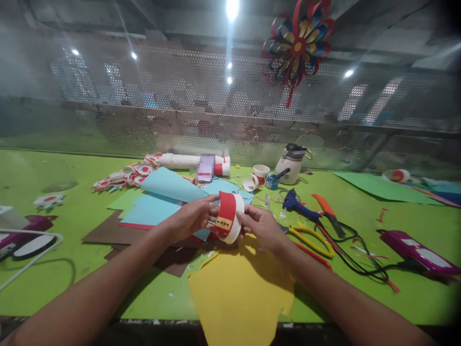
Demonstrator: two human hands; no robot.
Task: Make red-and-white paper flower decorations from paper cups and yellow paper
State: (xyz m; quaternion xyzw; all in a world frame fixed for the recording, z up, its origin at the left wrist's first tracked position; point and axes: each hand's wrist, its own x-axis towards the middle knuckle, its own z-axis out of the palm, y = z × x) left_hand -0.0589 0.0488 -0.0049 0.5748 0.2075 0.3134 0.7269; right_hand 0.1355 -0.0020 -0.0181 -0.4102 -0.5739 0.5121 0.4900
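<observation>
A paper cup (229, 211) with a red band, a small gold patch and a white end is held tilted above the table. My left hand (196, 218) grips it by the red side, fingers partly hidden behind it. On the white end, my right hand (261, 225) has its thumb in front and its other fingers out of sight behind. Below the hands lies a yellow paper sheet (245, 288) that overhangs the table's front edge. Light blue paper (154, 209) and brown paper (108, 228) are stacked beside my left hand.
Right of my hands lie yellow-handled scissors (313, 240), a blue glue gun (300, 204), an orange cutter (326, 209) and a purple power strip (419, 250) with cables. Behind stand a phone (206, 168), a paper cup (261, 172) and a jug (290, 166). A paper flower (297, 46) hangs above.
</observation>
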